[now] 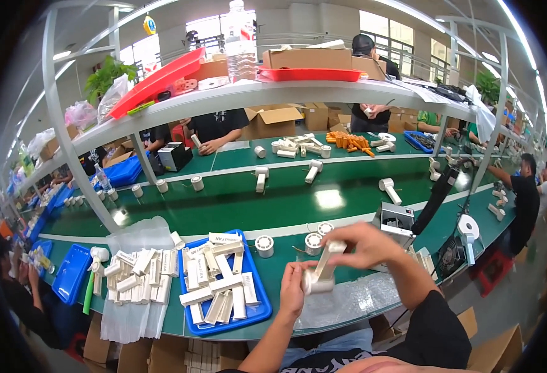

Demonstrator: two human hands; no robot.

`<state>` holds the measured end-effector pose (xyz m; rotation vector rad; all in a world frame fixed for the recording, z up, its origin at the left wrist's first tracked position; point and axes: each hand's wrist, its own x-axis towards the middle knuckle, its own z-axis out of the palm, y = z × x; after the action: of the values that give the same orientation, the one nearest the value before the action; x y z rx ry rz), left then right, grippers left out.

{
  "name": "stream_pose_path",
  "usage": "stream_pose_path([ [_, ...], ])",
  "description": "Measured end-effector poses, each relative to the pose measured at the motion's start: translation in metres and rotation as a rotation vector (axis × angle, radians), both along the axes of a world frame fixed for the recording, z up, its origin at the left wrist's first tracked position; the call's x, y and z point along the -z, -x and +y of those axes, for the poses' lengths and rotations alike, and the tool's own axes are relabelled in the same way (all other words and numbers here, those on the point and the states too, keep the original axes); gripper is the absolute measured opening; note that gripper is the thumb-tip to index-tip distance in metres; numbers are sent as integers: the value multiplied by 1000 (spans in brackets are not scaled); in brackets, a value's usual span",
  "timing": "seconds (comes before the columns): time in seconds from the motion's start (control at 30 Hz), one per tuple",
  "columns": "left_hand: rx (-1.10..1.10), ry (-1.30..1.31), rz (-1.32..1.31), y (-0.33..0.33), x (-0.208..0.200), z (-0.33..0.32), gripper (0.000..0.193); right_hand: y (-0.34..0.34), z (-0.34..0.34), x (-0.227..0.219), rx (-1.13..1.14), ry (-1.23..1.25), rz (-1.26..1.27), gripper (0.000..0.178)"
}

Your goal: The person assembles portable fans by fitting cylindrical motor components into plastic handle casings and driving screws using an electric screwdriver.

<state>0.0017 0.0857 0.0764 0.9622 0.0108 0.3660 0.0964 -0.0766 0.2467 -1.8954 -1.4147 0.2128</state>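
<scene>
A white handheld fan (320, 283) is between my two hands above the near edge of the bench, its round head low and its handle pointing up. My left hand (292, 291) closes on the head's left side. My right hand (368, 246) grips the upper end of the handle with bent fingers. Just beyond my hands stand round white fan heads (264, 246) with thin wires. To the left, a blue tray (266, 313) carries several long white handle shells (226, 283). Under my right forearm lies a clear bubble wrap sheet (363, 303).
A pile of white handle parts (139, 280) rests on a foam sheet (119, 320) at left. Ahead runs a green conveyor belt (223, 205) with spaced fan parts. Right are a small metal machine (395, 219) and a black fan (451, 255). A shelf (286, 94) crosses above; co-workers sit around.
</scene>
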Motion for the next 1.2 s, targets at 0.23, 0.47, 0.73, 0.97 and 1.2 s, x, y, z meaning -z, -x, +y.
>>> stream_pose_path([
  [0.23,-54,-51,134,16,21,14,16,-26,20,-59,212,-378,130,33],
  [0.47,34,-463,182,29,64,-14,18,-199,56,31,675,-213,68,42],
  [0.73,-125,-699,118,39,68,-16,11,-280,107,150,885,-528,731,26],
  [0.97,-124,-806,54,31,63,-35,8,-281,99,173,830,-257,287,78],
  [1.2,-141,-718,153,46,79,-10,7,-4,-10,90,-183,-211,737,54],
])
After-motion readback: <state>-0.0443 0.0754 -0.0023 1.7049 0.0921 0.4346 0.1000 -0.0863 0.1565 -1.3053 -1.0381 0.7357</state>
